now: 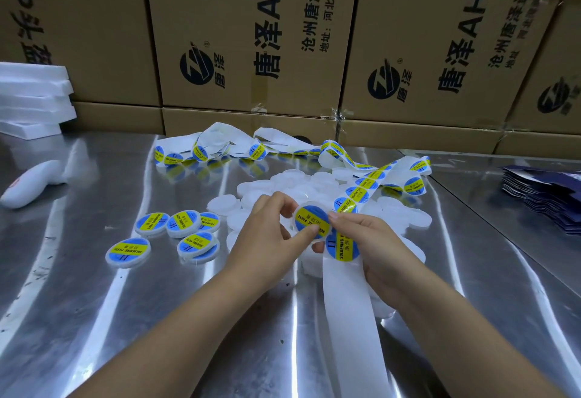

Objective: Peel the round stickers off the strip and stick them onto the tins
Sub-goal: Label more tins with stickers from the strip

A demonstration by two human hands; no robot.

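A small round white tin [309, 221] with a blue and yellow sticker on its lid is held above the table. My left hand [267, 234] grips its left rim, thumb pressing the sticker's lower edge. My right hand [371, 246] pinches the tin's right side and holds the white sticker strip [349, 290], which runs under it and toward me. One sticker [341, 248] on the strip shows just below the tin. The strip's far part [361, 190] curls back over a pile of unlabelled white tins [292, 184].
Several labelled tins [176, 235] lie to the left on the steel table [94, 303]. A white handheld device [31, 184] and white foam slabs [31, 99] sit far left. Dark blue packets [547, 196] are stacked at the right. Cardboard boxes [251, 36] wall the back.
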